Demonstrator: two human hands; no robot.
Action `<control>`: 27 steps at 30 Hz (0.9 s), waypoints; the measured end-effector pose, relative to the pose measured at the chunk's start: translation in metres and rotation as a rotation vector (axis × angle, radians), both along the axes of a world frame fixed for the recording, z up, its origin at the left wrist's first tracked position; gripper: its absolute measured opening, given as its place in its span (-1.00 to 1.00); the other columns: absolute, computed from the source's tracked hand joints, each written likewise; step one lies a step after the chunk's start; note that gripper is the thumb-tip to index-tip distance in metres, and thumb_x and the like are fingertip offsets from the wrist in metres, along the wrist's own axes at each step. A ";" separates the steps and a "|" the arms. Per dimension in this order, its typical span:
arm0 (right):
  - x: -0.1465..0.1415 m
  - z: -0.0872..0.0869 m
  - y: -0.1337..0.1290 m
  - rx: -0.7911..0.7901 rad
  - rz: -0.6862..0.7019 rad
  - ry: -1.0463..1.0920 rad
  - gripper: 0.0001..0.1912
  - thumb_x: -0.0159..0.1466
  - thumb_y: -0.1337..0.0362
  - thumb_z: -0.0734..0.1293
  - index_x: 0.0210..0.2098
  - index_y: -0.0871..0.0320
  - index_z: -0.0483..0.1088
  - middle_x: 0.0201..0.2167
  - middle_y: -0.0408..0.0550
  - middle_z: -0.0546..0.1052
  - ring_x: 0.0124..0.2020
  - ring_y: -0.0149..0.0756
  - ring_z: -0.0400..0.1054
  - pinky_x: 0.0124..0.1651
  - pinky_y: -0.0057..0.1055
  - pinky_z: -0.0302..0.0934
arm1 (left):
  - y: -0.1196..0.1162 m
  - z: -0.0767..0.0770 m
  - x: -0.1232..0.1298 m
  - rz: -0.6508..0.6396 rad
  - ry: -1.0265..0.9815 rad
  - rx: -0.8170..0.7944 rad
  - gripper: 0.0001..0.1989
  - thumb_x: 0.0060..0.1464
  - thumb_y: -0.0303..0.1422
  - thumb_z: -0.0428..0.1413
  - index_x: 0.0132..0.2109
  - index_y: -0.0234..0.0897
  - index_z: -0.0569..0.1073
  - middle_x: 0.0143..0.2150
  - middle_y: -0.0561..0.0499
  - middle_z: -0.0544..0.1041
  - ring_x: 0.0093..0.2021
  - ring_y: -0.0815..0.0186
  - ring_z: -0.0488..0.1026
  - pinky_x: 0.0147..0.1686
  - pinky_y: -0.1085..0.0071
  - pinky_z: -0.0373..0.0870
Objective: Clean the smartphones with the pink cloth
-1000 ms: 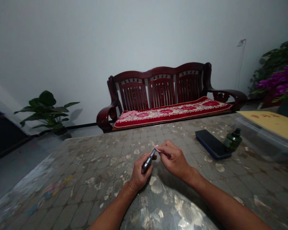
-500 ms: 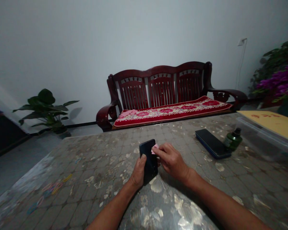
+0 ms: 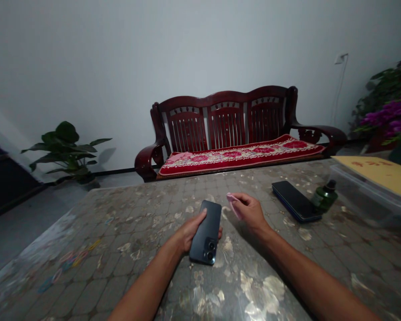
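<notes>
A dark smartphone (image 3: 205,232) is held above the patterned tabletop, its back towards me and its camera lenses at the lower end. My left hand (image 3: 190,229) grips it, thumb on the near-left edge and fingertips showing at the right edge. To the right of the phone, apart from it, my right hand (image 3: 250,211) pinches a small pink cloth (image 3: 234,206) between thumb and fingers. Further right on the table lies a second dark phone-like device (image 3: 296,200), beside a small green bottle (image 3: 325,196) with a black cap.
A clear plastic box (image 3: 370,196) with a yellow sheet (image 3: 381,171) on top stands at the right. Several coloured rings and clips (image 3: 75,258) lie at the left of the table (image 3: 137,285). Behind it is a wooden bench (image 3: 223,120) with a red patterned cover.
My right hand with the pink cloth has moved off the phone to the right. The phone has come lower and tilted flatter, so its back and lenses now show clearly.
</notes>
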State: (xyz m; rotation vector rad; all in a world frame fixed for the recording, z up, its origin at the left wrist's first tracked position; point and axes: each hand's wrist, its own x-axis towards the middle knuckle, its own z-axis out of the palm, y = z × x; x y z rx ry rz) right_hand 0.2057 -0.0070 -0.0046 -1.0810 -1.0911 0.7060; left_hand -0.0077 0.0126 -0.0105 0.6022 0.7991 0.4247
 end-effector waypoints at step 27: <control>0.022 -0.031 0.011 -0.267 -0.090 0.242 -0.59 -0.11 0.13 0.46 -0.28 0.20 0.64 -0.26 0.02 0.67 -0.24 -0.12 0.48 -0.21 -0.33 0.28 | 0.034 0.013 0.041 -0.408 1.040 1.320 -0.51 0.02 -0.22 0.24 0.11 -0.27 0.51 0.06 -0.14 0.57 0.08 0.04 0.48 0.08 0.26 0.35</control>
